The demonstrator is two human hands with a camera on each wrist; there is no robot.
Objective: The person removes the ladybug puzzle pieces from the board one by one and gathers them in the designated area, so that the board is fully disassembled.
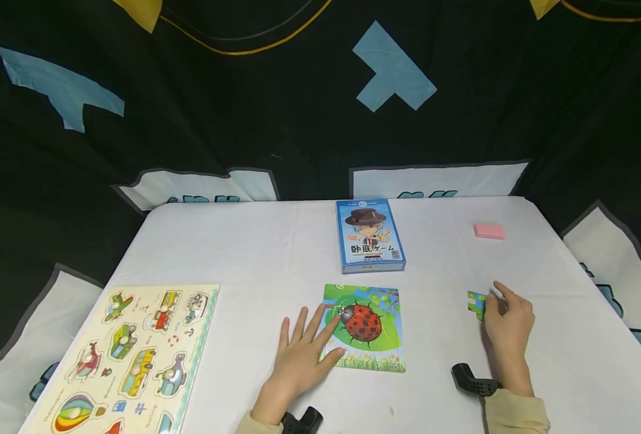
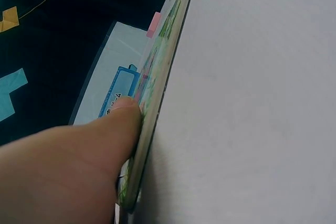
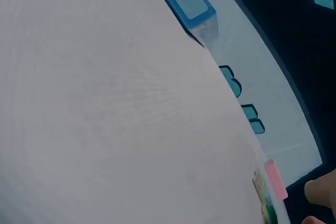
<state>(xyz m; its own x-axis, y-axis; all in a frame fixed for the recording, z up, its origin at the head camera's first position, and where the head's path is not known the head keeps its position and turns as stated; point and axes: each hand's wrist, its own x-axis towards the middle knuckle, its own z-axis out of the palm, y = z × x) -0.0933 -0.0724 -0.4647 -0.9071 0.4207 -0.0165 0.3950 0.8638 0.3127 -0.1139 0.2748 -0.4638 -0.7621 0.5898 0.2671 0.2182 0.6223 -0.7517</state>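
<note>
A square ladybug puzzle lies flat on the white table. My left hand rests on its left side, fingers spread and thumb on the lower left part. From the left wrist, the thumb shows against the puzzle's edge. Off to the right is a small green and blue jigsaw piece. My right hand is just right of that piece, fingers loosely bent. In the right wrist view, a gap shows between the fingertips and the piece, which appears to lie on the table.
Behind the puzzle lies a blue game box. A pink block sits at the back right. A cream board with vehicle pictures covers the left side of the table. A dark curtain hangs behind.
</note>
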